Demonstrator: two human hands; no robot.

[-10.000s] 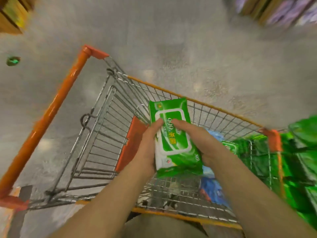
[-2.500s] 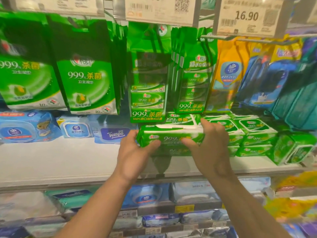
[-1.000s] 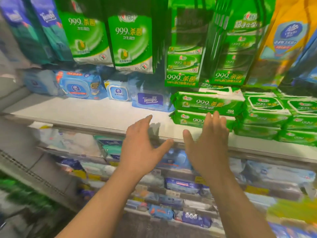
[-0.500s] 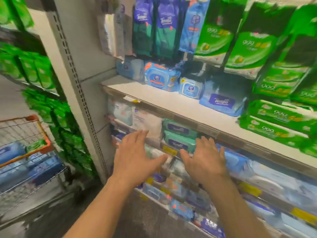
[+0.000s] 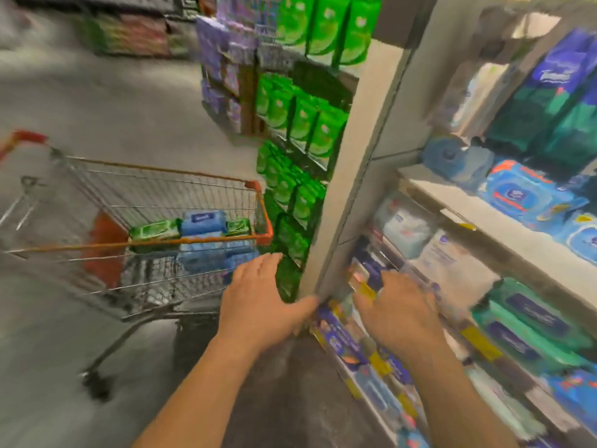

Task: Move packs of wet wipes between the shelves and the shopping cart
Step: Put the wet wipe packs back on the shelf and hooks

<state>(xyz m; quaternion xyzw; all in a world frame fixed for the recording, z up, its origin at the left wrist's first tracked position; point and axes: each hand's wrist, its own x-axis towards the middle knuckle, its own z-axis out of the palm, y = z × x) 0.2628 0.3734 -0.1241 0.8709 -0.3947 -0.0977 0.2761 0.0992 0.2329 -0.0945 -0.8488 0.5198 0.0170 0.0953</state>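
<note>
My left hand (image 5: 261,299) and my right hand (image 5: 395,313) are both held out in front of me, fingers spread, holding nothing. The wire shopping cart (image 5: 97,202) with orange trim stands to the left on the floor. Inside it lie a green pack of wet wipes (image 5: 155,229), a blue pack (image 5: 203,223) on top of more blue packs, and another green pack (image 5: 238,226). My left hand hovers just right of the cart's near corner. On the right, the shelves (image 5: 484,221) carry blue and teal wipe packs (image 5: 517,197). The view is motion-blurred.
A grey shelf upright (image 5: 355,176) stands between my hands and the cart. Green hanging packs (image 5: 300,124) cover the end of the shelving behind it. The grey aisle floor (image 5: 97,92) stretches to the left and beyond the cart.
I put the green pack on the shelf and let go. Since then my view has swung left, bringing the cart into sight, and both empty hands have dropped lower.
</note>
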